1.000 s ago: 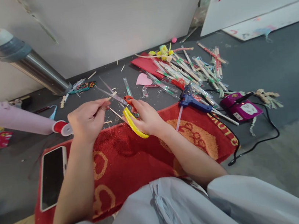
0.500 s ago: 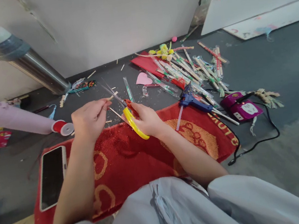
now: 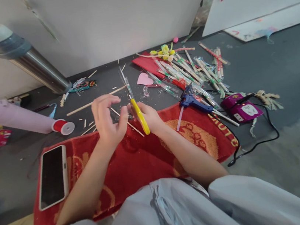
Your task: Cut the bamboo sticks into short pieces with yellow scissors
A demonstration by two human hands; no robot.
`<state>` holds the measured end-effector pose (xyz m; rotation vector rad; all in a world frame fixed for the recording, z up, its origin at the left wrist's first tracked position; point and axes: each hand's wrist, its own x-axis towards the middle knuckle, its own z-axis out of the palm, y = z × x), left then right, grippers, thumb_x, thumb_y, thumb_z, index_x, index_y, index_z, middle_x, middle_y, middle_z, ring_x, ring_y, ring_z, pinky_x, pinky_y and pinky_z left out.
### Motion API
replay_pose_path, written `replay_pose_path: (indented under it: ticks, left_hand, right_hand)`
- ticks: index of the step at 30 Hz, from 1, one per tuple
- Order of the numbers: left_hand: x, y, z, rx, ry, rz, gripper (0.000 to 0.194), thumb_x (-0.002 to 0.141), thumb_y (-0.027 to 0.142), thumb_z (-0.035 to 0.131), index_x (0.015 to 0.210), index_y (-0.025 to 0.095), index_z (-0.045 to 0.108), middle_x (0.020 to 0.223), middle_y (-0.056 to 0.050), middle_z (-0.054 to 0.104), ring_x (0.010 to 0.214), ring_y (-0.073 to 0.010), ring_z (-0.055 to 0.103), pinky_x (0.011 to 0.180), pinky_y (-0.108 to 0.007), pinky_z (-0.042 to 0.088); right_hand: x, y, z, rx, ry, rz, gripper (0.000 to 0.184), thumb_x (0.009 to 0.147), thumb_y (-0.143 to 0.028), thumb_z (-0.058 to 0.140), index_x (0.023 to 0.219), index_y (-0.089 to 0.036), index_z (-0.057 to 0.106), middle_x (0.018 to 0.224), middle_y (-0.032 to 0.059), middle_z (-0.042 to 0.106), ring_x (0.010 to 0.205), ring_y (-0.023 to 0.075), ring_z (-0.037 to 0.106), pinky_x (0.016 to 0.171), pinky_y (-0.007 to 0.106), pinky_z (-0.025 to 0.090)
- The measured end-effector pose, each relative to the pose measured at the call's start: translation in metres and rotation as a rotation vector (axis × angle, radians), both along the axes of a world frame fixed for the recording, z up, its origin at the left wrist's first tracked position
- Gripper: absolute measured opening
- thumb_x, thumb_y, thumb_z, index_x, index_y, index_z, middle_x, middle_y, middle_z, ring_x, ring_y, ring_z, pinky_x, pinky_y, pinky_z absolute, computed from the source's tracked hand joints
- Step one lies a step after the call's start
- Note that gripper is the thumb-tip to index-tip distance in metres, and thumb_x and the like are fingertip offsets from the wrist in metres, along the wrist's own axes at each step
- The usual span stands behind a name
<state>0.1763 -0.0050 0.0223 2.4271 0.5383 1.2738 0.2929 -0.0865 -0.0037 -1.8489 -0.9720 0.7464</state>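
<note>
My right hand (image 3: 150, 117) is closed on a pair of scissors (image 3: 140, 118) with a yellow handle, blades pointing up and away. Beside it, my left hand (image 3: 108, 120) is raised with curved fingers and thumb apart, and nothing shows in it. A long thin wooden stick (image 3: 79, 109) lies on the dark surface behind my left hand. Another thin stick (image 3: 134, 127) slants between my hands, over the edge of the red towel (image 3: 134, 163). Short cut stick pieces (image 3: 85, 123) are scattered to the left of my left hand.
Wrapped chopsticks (image 3: 180, 69) lie piled at the back right, near a blue glue gun (image 3: 193, 101) and a purple power socket (image 3: 241, 109). A steel flask (image 3: 40, 68), a pink tumbler (image 3: 19, 114), a ribbon spool (image 3: 64, 127) and a phone (image 3: 52, 176) are on the left.
My left hand has let go of the small stick, opened and moved right. The scissors have turned more upright in my right hand. The long stick now shows on the surface.
</note>
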Motion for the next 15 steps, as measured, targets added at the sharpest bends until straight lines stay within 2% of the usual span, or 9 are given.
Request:
replay_pose_path:
  ticks: [1,4,7,10,15]
  left_hand:
    - [0.004,-0.003,-0.008,-0.075,-0.044,-0.022,0.038,0.088,0.056,0.046,0.107,0.024,0.051,0.109,-0.006,0.058,0.108,-0.0227,0.057,0.089,-0.043,0.049]
    - [0.016,-0.006,-0.033,-0.431,-0.029,-0.218,0.065,0.083,0.069,0.045,0.129,0.024,0.038,0.133,-0.013,0.047,0.124,-0.0268,0.049,0.096,-0.043,0.047]
    - [0.02,-0.006,-0.051,-0.667,0.095,-0.434,0.097,0.07,0.08,0.052,0.144,0.027,0.018,0.153,-0.015,0.023,0.14,-0.0331,0.03,0.109,-0.048,0.037]
    - [0.02,-0.008,-0.056,-0.739,0.162,-0.547,0.12,0.058,0.078,0.066,0.149,0.026,0.006,0.157,-0.016,0.012,0.145,-0.0369,0.018,0.115,-0.052,0.029]
    - [0.02,-0.009,-0.058,-0.735,0.096,-0.582,0.118,0.059,0.072,0.07,0.149,0.03,0.007,0.158,-0.011,0.01,0.148,-0.0348,0.007,0.12,-0.053,0.017]
  right_hand:
    - [0.001,0.001,-0.004,0.037,0.026,-0.023,0.041,0.088,-0.06,0.039,0.083,-0.023,0.057,0.074,0.0039,0.063,0.077,0.0213,0.061,0.07,0.032,0.043]
    - [0.002,0.003,-0.012,0.114,0.051,-0.066,0.043,0.089,-0.06,0.038,0.09,-0.023,0.06,0.08,0.0044,0.065,0.083,0.0217,0.062,0.074,0.033,0.045]
    - [0.0,0.001,-0.01,0.08,0.063,-0.035,0.047,0.088,-0.063,0.037,0.089,-0.022,0.06,0.082,0.0054,0.066,0.082,0.0218,0.063,0.072,0.033,0.045]
    - [-0.004,-0.002,-0.005,0.076,0.061,0.009,0.048,0.087,-0.064,0.039,0.092,-0.021,0.061,0.089,0.0073,0.068,0.085,0.0221,0.064,0.073,0.034,0.045]
    - [-0.007,-0.003,-0.005,0.112,0.047,0.008,0.048,0.087,-0.064,0.04,0.09,-0.021,0.061,0.093,0.0069,0.069,0.087,0.0212,0.064,0.075,0.032,0.047]
